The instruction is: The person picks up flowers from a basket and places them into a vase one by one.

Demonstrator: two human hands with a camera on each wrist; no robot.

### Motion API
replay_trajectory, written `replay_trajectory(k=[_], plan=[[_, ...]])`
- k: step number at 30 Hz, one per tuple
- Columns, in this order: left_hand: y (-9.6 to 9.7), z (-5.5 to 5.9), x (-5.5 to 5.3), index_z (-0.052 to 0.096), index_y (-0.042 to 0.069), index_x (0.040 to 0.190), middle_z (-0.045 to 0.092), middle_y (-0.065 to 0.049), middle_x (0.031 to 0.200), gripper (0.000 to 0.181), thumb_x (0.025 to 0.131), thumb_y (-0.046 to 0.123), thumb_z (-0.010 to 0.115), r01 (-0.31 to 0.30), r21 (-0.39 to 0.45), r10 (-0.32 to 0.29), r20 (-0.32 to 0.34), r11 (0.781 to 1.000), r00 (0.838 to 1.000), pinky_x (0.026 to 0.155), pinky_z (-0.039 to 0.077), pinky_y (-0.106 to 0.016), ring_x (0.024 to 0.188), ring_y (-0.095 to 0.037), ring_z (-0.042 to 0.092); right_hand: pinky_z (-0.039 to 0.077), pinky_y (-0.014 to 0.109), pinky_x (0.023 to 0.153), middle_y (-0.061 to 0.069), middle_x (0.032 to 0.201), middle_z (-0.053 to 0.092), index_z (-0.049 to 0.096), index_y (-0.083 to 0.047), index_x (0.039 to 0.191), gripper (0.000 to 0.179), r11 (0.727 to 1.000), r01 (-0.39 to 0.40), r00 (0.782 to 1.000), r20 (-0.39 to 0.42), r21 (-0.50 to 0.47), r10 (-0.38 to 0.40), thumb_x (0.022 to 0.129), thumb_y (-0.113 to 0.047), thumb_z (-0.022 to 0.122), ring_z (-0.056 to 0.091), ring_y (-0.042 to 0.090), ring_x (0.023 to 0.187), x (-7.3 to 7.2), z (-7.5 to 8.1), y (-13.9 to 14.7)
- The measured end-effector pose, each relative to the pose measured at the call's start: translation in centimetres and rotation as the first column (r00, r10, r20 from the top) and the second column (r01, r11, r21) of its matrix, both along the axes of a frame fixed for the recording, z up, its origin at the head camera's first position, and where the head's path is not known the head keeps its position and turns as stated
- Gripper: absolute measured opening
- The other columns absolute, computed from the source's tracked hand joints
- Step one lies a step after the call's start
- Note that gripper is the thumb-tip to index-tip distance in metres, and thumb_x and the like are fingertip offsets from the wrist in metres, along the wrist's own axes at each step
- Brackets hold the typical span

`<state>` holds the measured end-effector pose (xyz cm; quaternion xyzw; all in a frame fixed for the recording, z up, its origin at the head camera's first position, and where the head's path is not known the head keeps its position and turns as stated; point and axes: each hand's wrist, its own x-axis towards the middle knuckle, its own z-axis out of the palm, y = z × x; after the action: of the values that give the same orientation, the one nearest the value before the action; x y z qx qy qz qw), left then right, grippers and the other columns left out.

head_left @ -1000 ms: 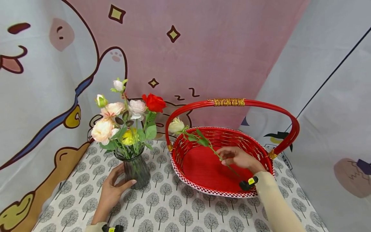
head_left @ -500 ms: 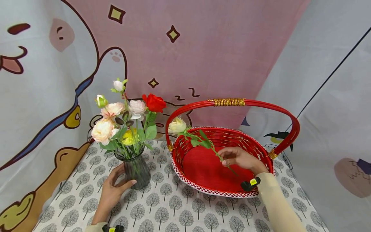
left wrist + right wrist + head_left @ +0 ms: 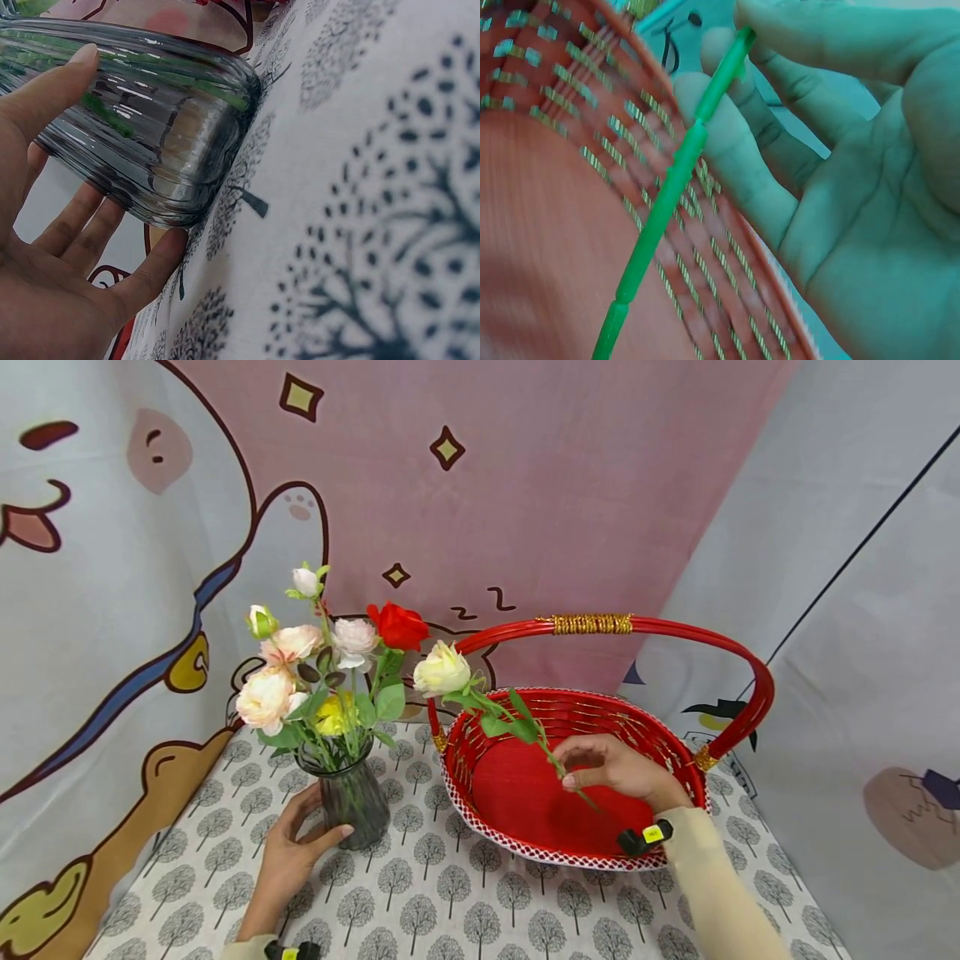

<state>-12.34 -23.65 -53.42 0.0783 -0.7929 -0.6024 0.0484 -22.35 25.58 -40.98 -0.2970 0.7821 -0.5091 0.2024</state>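
My left hand point(image 3: 294, 845) holds the lower part of a ribbed, smoky glass vase point(image 3: 358, 810). Its thumb lies on the near side and its fingers reach round the far side, as the left wrist view shows. Pink, white, yellow and red flowers stand in the vase. Over the basket, my right hand point(image 3: 617, 770) pinches the green stem point(image 3: 660, 210) of a cream-white rose point(image 3: 442, 670) between thumb and fingers. The rose tilts to the left, its bloom in front of the basket handle's left side and right of the red rose point(image 3: 399, 627).
A red woven basket point(image 3: 517, 789) with a tall arched handle point(image 3: 697, 637) stands to the right of the vase. Both rest on a white tablecloth point(image 3: 420, 910) printed with grey trees. Behind hangs a pink and white cartoon curtain point(image 3: 570, 485).
The cream-white rose has moved left and slightly up toward the vase, its bloom turning more toward the camera. My right hand shifts slightly left with it; the left hand stays on the vase.
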Motion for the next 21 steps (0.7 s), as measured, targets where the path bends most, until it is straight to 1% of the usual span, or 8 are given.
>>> replay_trajectory(k=[4, 6, 8, 11, 12, 15, 19, 21], plan=[[0.0, 0.1, 0.0, 0.04, 0.03, 0.157, 0.043, 0.0, 0.158, 0.087, 0.083, 0.035, 0.087, 0.004, 0.006, -0.004, 0.003, 1.0, 1.0, 0.111, 0.056, -0.041, 0.14, -0.019, 0.042, 0.064, 0.034, 0.078, 0.006, 0.097, 0.066, 0.068, -0.006, 0.113, 0.022, 0.998, -0.043, 0.999, -0.03, -0.052, 0.041, 0.092, -0.007, 0.075, 0.067, 0.018, 0.089, 0.7, 1.2, -1.4], [0.0, 0.1, -0.1, 0.04, 0.03, 0.157, 0.043, 0.0, 0.159, 0.087, 0.083, 0.036, 0.087, 0.006, 0.003, -0.006, 0.001, 1.0, 1.0, 0.111, 0.056, -0.042, 0.14, -0.019, 0.043, 0.063, 0.033, 0.076, 0.008, 0.096, 0.065, 0.067, -0.004, 0.112, 0.021, 0.995, -0.065, 0.997, -0.043, -0.074, 0.062, 0.092, -0.005, 0.075, 0.065, 0.019, 0.088, 1.0, 1.8, -2.3], [0.0, 0.1, -0.1, 0.041, 0.031, 0.156, 0.043, 0.001, 0.158, 0.087, 0.083, 0.036, 0.087, 0.006, -0.001, -0.006, -0.001, 1.0, 1.0, 0.11, 0.056, -0.042, 0.139, -0.018, 0.043, 0.063, 0.033, 0.076, 0.009, 0.096, 0.065, 0.066, -0.004, 0.113, 0.022, 0.993, -0.074, 0.996, -0.047, -0.089, 0.07, 0.093, -0.005, 0.074, 0.065, 0.02, 0.089, 1.3, 2.3, -3.1], [0.0, 0.0, -0.1, 0.041, 0.031, 0.156, 0.044, 0.0, 0.158, 0.086, 0.083, 0.036, 0.087, 0.006, -0.006, -0.006, -0.007, 1.0, 1.0, 0.11, 0.057, -0.042, 0.138, -0.017, 0.043, 0.063, 0.033, 0.078, 0.008, 0.098, 0.066, 0.066, -0.005, 0.116, 0.024, 0.992, -0.069, 0.997, -0.039, -0.109, 0.065, 0.093, -0.006, 0.074, 0.066, 0.02, 0.092, 1.7, 3.1, -4.3], [0.0, 0.0, -0.1, 0.041, 0.031, 0.156, 0.044, 0.0, 0.158, 0.086, 0.083, 0.036, 0.087, 0.006, -0.005, -0.006, -0.009, 1.0, 1.0, 0.11, 0.057, -0.042, 0.138, -0.017, 0.043, 0.064, 0.034, 0.08, 0.007, 0.099, 0.067, 0.066, -0.008, 0.116, 0.024, 0.991, -0.06, 0.998, -0.031, -0.116, 0.057, 0.093, -0.006, 0.074, 0.066, 0.021, 0.093, 1.9, 3.3, -4.7], [-0.1, -0.1, -0.1, 0.041, 0.031, 0.156, 0.043, 0.0, 0.158, 0.086, 0.084, 0.035, 0.087, 0.01, -0.012, -0.01, -0.013, 1.0, 1.0, 0.11, 0.057, -0.041, 0.138, -0.017, 0.043, 0.065, 0.036, 0.082, 0.006, 0.099, 0.066, 0.065, -0.01, 0.118, 0.027, 0.987, -0.05, 0.999, -0.014, -0.156, 0.048, 0.093, -0.005, 0.074, 0.067, 0.022, 0.094, 2.2, 3.7, -5.8], [-0.2, -0.2, 0.0, 0.039, 0.029, 0.158, 0.042, -0.003, 0.159, 0.087, 0.085, 0.034, 0.086, 0.019, -0.019, -0.019, -0.019, 1.0, 1.0, 0.111, 0.056, -0.043, 0.141, -0.021, 0.042, 0.067, 0.04, 0.082, 0.009, 0.098, 0.065, 0.063, -0.008, 0.122, 0.031, 0.976, -0.049, 0.999, -0.02, -0.211, 0.046, 0.093, -0.001, 0.073, 0.068, 0.023, 0.091, 2.5, 4.2, -7.1], [-0.2, -0.3, 0.0, 0.039, 0.028, 0.158, 0.041, -0.004, 0.16, 0.087, 0.085, 0.033, 0.086, 0.021, -0.017, -0.022, -0.021, 1.0, 1.0, 0.111, 0.056, -0.045, 0.143, -0.024, 0.041, 0.067, 0.042, 0.082, 0.012, 0.099, 0.065, 0.062, -0.008, 0.123, 0.033, 0.974, -0.026, 1.0, -0.018, -0.223, 0.023, 0.093, -0.001, 0.073, 0.07, 0.024, 0.09, 2.6, 4.5, -7.7]])
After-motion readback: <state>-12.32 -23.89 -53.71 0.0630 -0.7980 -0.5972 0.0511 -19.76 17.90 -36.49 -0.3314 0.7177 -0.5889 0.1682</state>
